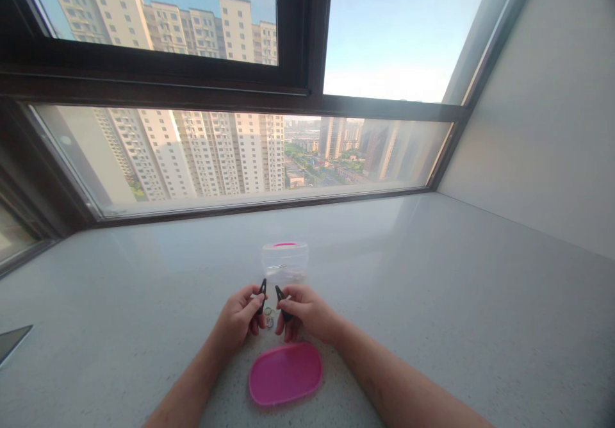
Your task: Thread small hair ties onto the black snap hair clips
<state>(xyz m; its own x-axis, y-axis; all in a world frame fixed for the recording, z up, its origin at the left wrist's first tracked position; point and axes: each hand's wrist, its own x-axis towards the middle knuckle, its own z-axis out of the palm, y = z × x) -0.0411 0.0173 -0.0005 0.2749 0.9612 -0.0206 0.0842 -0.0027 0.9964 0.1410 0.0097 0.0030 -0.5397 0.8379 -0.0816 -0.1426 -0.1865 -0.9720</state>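
Note:
Between the thumb and fingers of my left hand is a black snap hair clip, its narrow tip pointing up. My right hand pinches a similar black hair clip, tilted to the left. The two clips are held a short distance apart. Below them, small rings lie on the counter between my hands, partly hidden by my fingers. Just beyond my hands stands a clear plastic box with a pink handle and some small items inside. Nearer to me, a pink oval lid lies flat.
The pale speckled counter runs up to a dark-framed window with tall buildings outside. A white wall rises on the right. At the far left edge lies a flat, dark-edged object, partly out of view.

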